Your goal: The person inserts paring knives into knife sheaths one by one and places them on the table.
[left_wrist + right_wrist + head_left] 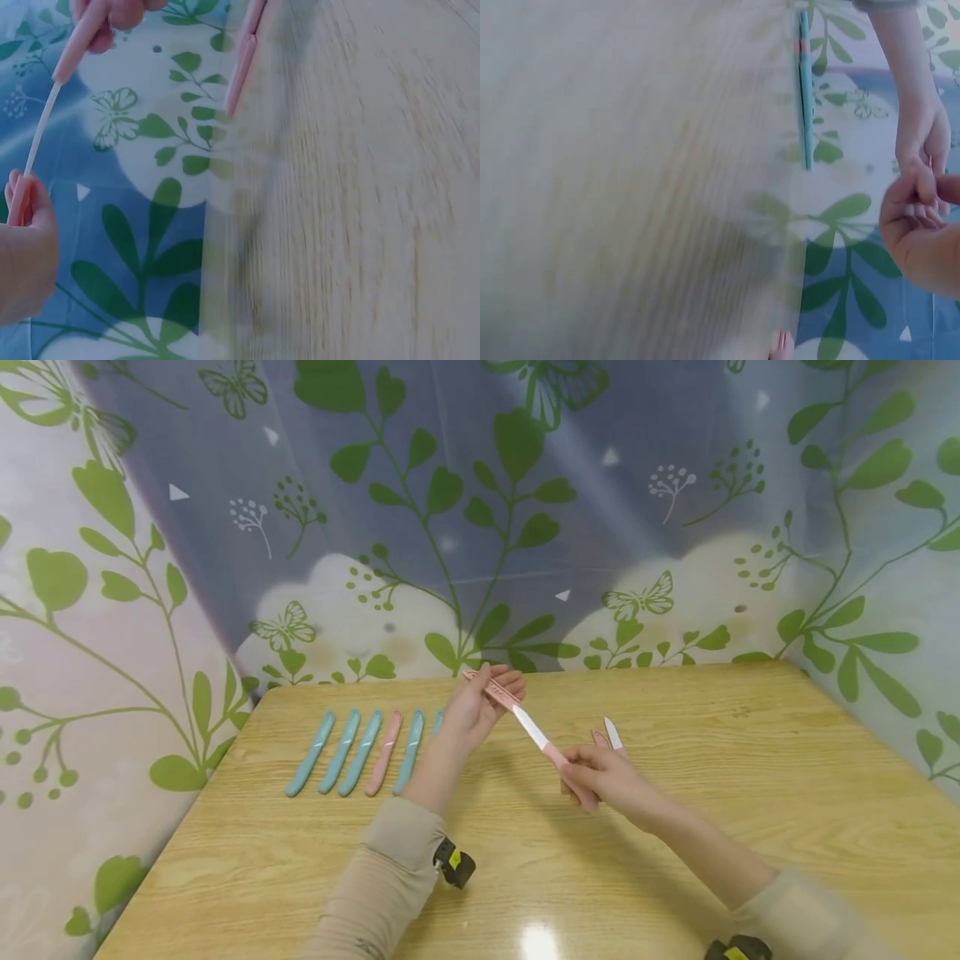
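Observation:
My left hand [480,706] holds a pink knife sheath [501,694] above the table, thumb lying along it. My right hand [611,785] grips the pink handle of a small knife [531,728]. Its pale blade points up and left, its tip end meeting the sheath's mouth. The left wrist view has the blade side-on, between the pink handle above and the sheath below. In the right wrist view the hands overlap and hide the knife. Just beyond my right hand lie another knife with a bare blade [613,733] and a second pink sheath [599,738].
On the left of the wooden table [225,860] lies a row of several closed knives: teal ones [310,755] and one pink one [384,754]. My left forearm partly covers the row's right end. A leaf-patterned curtain [480,527] hangs behind the table.

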Action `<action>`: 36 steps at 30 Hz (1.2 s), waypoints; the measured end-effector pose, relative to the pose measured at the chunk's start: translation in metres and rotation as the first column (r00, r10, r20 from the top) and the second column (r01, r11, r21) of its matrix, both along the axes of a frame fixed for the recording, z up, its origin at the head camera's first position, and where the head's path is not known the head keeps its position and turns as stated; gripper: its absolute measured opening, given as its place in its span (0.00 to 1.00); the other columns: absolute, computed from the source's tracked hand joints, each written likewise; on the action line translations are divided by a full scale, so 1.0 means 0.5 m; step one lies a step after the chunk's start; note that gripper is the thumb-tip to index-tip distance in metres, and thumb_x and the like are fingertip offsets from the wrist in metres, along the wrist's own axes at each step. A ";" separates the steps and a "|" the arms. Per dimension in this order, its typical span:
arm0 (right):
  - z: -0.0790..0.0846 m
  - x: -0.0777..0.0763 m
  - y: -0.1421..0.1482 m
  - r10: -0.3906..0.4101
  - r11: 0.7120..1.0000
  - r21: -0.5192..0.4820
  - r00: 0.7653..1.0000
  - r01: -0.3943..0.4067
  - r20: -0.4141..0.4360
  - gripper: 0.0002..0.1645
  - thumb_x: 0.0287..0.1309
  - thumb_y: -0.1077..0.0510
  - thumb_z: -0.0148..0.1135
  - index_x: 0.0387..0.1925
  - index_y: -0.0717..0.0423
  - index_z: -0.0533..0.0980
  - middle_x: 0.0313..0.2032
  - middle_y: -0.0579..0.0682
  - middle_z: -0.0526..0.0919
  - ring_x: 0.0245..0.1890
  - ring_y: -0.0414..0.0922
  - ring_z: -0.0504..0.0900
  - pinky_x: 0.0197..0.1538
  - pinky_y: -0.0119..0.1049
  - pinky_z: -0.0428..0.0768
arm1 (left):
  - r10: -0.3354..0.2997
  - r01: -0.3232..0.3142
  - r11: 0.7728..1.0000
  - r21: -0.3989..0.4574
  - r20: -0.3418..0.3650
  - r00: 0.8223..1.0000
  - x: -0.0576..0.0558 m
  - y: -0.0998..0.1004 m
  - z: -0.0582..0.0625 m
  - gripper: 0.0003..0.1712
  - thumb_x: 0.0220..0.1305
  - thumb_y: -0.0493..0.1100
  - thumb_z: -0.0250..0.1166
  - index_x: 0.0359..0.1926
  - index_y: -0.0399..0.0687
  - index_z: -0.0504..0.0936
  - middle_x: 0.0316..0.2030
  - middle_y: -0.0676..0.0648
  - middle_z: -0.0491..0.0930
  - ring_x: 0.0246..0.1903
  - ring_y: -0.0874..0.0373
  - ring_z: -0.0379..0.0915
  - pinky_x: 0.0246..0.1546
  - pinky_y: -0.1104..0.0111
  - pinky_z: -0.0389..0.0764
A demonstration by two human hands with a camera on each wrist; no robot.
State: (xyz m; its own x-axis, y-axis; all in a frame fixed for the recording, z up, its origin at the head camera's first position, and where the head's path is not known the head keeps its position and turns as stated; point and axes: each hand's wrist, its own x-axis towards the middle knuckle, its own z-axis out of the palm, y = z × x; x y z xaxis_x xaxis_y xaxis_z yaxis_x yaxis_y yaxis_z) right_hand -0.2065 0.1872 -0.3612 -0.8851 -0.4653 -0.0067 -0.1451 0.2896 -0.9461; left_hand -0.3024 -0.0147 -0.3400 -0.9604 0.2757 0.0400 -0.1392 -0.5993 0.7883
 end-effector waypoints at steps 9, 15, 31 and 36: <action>0.005 0.008 -0.044 -0.215 0.971 -0.105 0.977 0.213 -0.007 0.20 0.69 0.57 0.45 0.51 0.71 0.67 0.23 0.49 0.69 0.14 0.36 0.60 0.16 0.24 0.60 | 0.082 -0.099 0.984 0.150 0.120 0.989 0.002 0.019 0.008 0.19 0.76 0.47 0.36 0.38 0.37 0.66 0.38 0.37 0.74 0.47 0.43 0.73 0.58 0.56 0.70; 0.008 0.005 -0.055 -0.275 0.958 -0.100 0.960 0.270 -0.043 0.19 0.69 0.57 0.48 0.50 0.71 0.69 0.20 0.47 0.69 0.12 0.34 0.57 0.14 0.24 0.56 | 0.068 -0.104 0.967 0.230 0.160 0.985 0.006 0.023 0.013 0.18 0.75 0.45 0.36 0.31 0.40 0.65 0.40 0.37 0.71 0.45 0.47 0.70 0.60 0.58 0.68; 0.014 0.010 -0.069 -0.315 0.941 -0.130 0.949 0.311 -0.008 0.19 0.67 0.59 0.50 0.51 0.72 0.69 0.19 0.46 0.69 0.12 0.34 0.57 0.14 0.24 0.55 | 0.039 -0.068 0.974 0.214 0.136 0.990 0.021 0.027 0.010 0.18 0.75 0.45 0.37 0.31 0.41 0.65 0.35 0.39 0.75 0.38 0.51 0.75 0.42 0.67 0.80; 0.015 0.010 -0.070 -0.310 0.941 -0.146 0.951 0.306 -0.005 0.19 0.67 0.59 0.49 0.51 0.72 0.68 0.19 0.46 0.69 0.12 0.34 0.57 0.13 0.24 0.55 | 0.025 -0.048 0.980 0.196 0.115 0.993 0.025 0.031 0.009 0.18 0.75 0.45 0.36 0.31 0.41 0.65 0.37 0.38 0.74 0.40 0.51 0.74 0.46 0.66 0.79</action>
State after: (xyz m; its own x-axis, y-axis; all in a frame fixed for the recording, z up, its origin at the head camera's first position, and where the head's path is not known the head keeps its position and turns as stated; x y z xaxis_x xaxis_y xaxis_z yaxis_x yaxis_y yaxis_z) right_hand -0.2017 0.1521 -0.3539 -0.9842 -0.1647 0.0653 -0.0962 0.1873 -0.9776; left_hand -0.2899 0.0008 -0.3357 -0.9712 0.2376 -0.0175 -0.1945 -0.7481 0.6345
